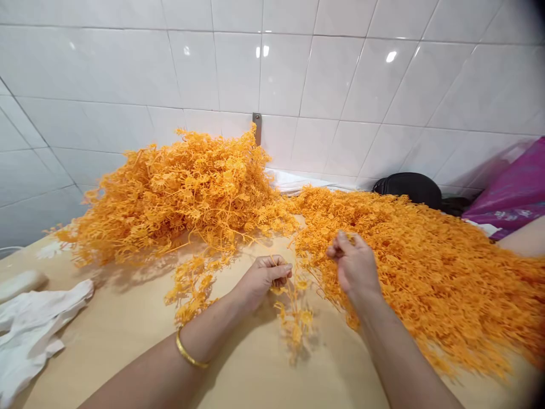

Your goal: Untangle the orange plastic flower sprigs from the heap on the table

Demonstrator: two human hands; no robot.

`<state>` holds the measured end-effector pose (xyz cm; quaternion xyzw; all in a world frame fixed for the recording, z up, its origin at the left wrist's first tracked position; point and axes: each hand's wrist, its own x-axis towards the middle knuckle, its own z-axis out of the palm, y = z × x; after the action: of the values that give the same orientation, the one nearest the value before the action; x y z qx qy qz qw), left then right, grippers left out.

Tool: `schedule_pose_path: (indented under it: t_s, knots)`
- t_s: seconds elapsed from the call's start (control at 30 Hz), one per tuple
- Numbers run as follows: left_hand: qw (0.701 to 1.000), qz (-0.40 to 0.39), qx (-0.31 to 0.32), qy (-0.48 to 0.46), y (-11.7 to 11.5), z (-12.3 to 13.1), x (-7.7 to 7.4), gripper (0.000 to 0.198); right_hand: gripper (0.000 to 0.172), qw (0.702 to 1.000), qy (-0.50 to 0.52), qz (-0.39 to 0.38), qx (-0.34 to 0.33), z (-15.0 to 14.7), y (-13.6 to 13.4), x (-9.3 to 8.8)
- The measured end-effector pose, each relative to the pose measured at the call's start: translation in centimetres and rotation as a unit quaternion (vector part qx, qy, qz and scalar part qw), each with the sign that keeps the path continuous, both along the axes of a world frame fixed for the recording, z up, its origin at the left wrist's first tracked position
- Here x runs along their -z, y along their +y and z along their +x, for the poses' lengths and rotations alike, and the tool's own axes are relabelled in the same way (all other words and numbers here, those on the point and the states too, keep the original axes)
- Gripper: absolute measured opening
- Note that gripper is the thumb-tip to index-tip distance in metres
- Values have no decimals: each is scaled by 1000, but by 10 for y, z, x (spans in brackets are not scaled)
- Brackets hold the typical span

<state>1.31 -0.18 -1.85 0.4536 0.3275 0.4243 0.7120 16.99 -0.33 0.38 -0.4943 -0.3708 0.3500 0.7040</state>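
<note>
My left hand (264,279), a gold bangle on its wrist, is closed in a pinch on a sprig (296,324) of orange artificial foliage. The sprig hangs below the fingers over the table, slightly blurred. My right hand (354,266) is closed with its fingertips curled, at the near left edge of a wide heap of orange sprigs (417,255). What its fingers hold, if anything, is hidden. Beyond my left hand rises a taller, looser pile of the same orange sprigs (183,193). A smaller orange cluster (193,289) lies beside my left forearm.
On the left of the wooden table (128,329) lie a white glove (38,318) and a pale rounded object (19,284). A black case (409,188) and a purple bag (511,187) stand behind the right heap. A white tiled wall (298,74) closes off the back.
</note>
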Motion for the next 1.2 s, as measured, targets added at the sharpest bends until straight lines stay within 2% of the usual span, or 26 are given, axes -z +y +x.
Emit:
schedule_pose_path:
  t_s: [0.07, 0.17, 0.27, 0.4, 0.5, 0.57, 0.67, 0.73, 0.83, 0.9, 1.1, 1.2]
  knots:
    - [999, -30, -25, -25, 2, 0, 1, 17, 20, 999, 32, -23, 12, 11, 2, -1]
    - [995, -71, -54, -51, 5, 2, 2, 19, 20, 997, -22, -46, -62, 13, -1, -2]
    - [994, -66, -78, -35, 7, 3, 3, 22, 22, 984, -115, -47, -128, 1, -9, -5]
    - [995, -56, -72, -26, 5, 3, 3, 25, 23, 942, -279, -65, -176, -16, -19, -8]
    - [995, -65, -52, -54, 4, 2, 2, 24, 12, 904, -375, -26, -202, -25, -22, -5]
    - [994, -72, -26, -79, 4, 1, 1, 21, 13, 895, -403, 2, -192, -27, -20, -3]
    - [992, -69, 29, -98, 3, 1, 3, 16, 15, 910, -378, 11, -170, -26, -17, 1]
    - [994, -60, 55, -76, 2, 1, 5, 15, 13, 918, -355, 1, -177, -24, -15, 2]
    - [996, -52, 62, -21, 1, 3, 6, 11, 14, 927, -334, -9, -169, -23, -14, 5]
    - [997, -46, 59, -19, 0, 3, 4, 10, 18, 942, -303, -7, -143, -25, -14, 8]
    - [997, 0, 49, -66, 3, 1, -11, 10, 23, 989, -102, 20, -109, -41, -11, 13]
    - [995, 11, 70, -64, 0, -1, -15, 7, 24, 997, 23, 13, -68, -29, -4, 6]
